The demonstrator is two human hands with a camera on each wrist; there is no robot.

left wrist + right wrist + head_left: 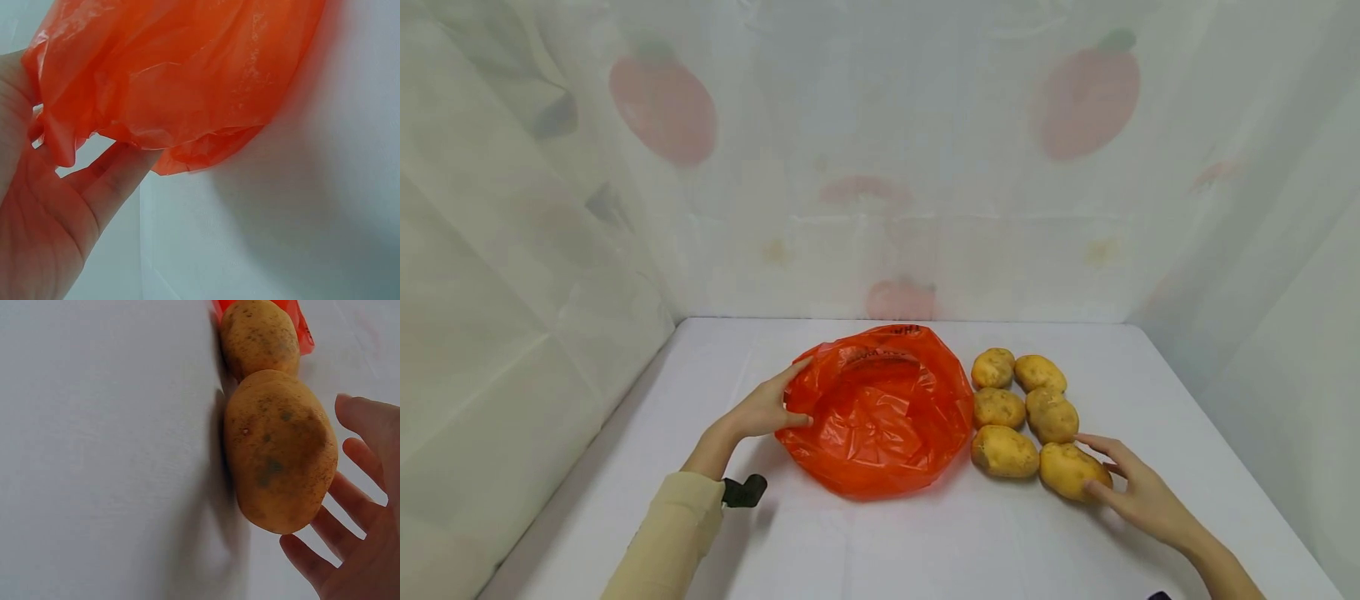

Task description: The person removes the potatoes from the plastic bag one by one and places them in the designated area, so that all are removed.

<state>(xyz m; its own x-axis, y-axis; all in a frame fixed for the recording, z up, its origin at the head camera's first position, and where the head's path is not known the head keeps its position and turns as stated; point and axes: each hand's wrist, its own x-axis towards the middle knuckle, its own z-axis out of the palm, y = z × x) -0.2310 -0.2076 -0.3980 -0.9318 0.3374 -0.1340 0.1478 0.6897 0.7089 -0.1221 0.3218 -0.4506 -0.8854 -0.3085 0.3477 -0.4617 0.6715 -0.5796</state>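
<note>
A red plastic bag (872,425) stands with its mouth spread wide, facing up. My left hand (771,407) holds its left rim, the thumb lying over the inside of the mouth. In the left wrist view, the bag's thin film (169,81) hides the fingertips of that hand (56,206). My right hand (1146,496) reaches round the nearest right potato (1075,472), thumb on the near side and fingers on the far side. The right wrist view shows the thumb and fingers (356,509) spread beside this potato (281,453), the thumb apart from it.
Several more potatoes lie in two close rows right of the bag, among them a large one (1004,451) and a smaller one (992,367) at the back. A white cloth covers the table (925,550). Pale fabric walls (985,167) enclose the back and both sides.
</note>
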